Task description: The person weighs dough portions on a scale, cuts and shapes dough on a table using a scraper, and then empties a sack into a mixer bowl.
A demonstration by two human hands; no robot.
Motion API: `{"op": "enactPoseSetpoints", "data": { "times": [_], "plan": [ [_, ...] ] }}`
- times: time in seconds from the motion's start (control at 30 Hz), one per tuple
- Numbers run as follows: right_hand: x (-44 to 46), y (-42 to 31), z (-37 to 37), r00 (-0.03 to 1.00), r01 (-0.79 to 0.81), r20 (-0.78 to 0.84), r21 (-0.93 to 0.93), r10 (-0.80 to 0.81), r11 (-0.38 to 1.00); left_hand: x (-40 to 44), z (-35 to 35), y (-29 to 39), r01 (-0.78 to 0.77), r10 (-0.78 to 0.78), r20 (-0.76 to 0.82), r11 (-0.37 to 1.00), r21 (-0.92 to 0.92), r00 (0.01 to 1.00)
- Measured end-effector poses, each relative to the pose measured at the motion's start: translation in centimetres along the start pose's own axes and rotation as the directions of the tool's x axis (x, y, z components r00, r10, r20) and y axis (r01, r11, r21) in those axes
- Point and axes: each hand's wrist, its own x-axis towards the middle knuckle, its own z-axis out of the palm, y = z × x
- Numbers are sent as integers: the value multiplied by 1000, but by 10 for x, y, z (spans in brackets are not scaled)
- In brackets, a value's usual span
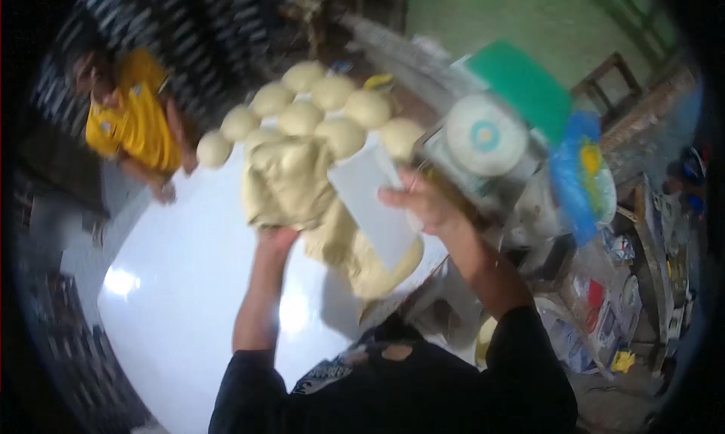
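A large lump of pale dough (291, 173) is held up by my left hand (278, 238), which grips its lower edge. My right hand (423, 200) holds a flat whitish scraper (374, 204) by its right side, just right of the lump. More dough (370, 268) stretches down from the lump toward the table's near right edge, partly behind the scraper. Beyond the lump, several round dough balls (298, 118) sit in rows on the white table (189, 260).
A person in a yellow shirt (143, 117) is at the table's far left. A scale with a round pan (485, 134) stands on the right, beside a green sheet (521, 87) and a blue plastic bag (575, 181). Clutter fills the lower right.
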Motion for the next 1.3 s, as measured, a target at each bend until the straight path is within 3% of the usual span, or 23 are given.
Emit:
{"op": "enactPoseSetpoints", "data": {
  "times": [0.03, 0.1, 0.2, 0.23, 0.3, 0.33, 0.37, 0.4, 0.43, 0.5, 0.53, 0.57, 0.6, 0.63, 0.73, 0.8, 0.87, 0.97, 1.03, 1.1, 1.17, 1.27, 1.3],
  "plan": [
    [-7, 50, 7, 990, -127, 64, 2, 127, 992, -47, -32, 39, -40, 56, -103, 988, 148, 993],
    [-30, 141, 19, 923, -385, -16, 32, 385, 922, -136, -102, 115, -99, 184, -271, 949, 300, 945],
    [-65, 234, 35, 873, -481, -45, 80, 485, 873, -226, -161, 191, -16, 436, -492, 760, 649, 754],
    [-72, 249, 39, 882, -465, -110, -37, 458, 885, -244, -182, 204, 100, 556, -518, 614, 783, 650],
    [-76, 256, 40, 882, -465, -168, -159, 440, 871, -253, -223, 206, 470, 771, -337, 55, 881, 540],
    [-65, 249, 30, 875, -449, -289, -180, 389, 875, -241, -235, 191, 564, 804, -129, -283, 776, 581],
    [-49, 241, 17, 859, -428, -397, -210, 323, 879, -215, -237, 171, 488, 732, 69, -518, 702, 678],
    [-29, 225, 4, 839, -470, -489, -432, 238, 769, -180, -236, 138, 341, 604, 195, -655, 674, 773],
    [-6, 211, -10, 843, -486, -520, -631, 135, 604, -127, -234, 102, 183, 468, 195, -646, 741, 862],
    [42, 215, -61, 879, -470, -457, -879, -139, -82, -27, -231, 17, -88, 154, 214, -579, 810, 965],
    [63, 217, -77, 886, -421, -405, -907, -227, -27, 6, -234, -16, -164, 17, 215, -588, 792, 977],
    [83, 221, -81, 884, -352, -368, -930, -288, 107, 41, -264, -46, -190, 17, 269, -664, 724, 963],
    [102, 223, -85, 883, -293, -347, -933, -315, 209, 53, -248, -48, -161, -15, 211, -704, 691, 977],
    [114, 226, -84, 889, -258, -334, -931, -314, 258, 60, -245, -52, -14, 8, 26, -671, 742, 1000],
    [126, 225, -76, 934, -329, -353, -908, -49, 258, 65, -232, -50, 149, 70, -134, -591, 793, 989],
    [136, 268, -99, 947, -164, -160, -986, -277, 8, 56, -244, -44, 185, 68, -176, -523, 832, 982],
    [146, 282, -90, 969, -167, -142, -980, -200, -112, 48, -247, -45, 294, 91, -287, -487, 823, 954],
    [149, 283, -43, 994, -88, -86, -996, -63, -30, 12, -242, -44, 453, 210, -405, -303, 838, 890],
    [157, 289, -28, 991, -132, -130, -978, -27, -161, -20, -234, -44, 511, 284, -444, -240, 825, 850],
    [173, 304, -26, 990, -138, -141, -970, -1, -200, -43, -226, -51, 518, 385, -475, -8, 856, 791],
    [184, 303, -14, 987, -135, -155, -931, 31, -340, -68, -222, -57, 511, 407, -481, 41, 859, 776],
    [231, 359, -139, 990, -24, -33, -997, -134, 67, -113, -242, -76, 444, 438, -466, 160, 882, 769],
    [215, 338, -116, 991, -92, -121, -935, -62, 342, -133, -254, -79, 392, 523, -453, 229, 891, 722]
  ]
}}
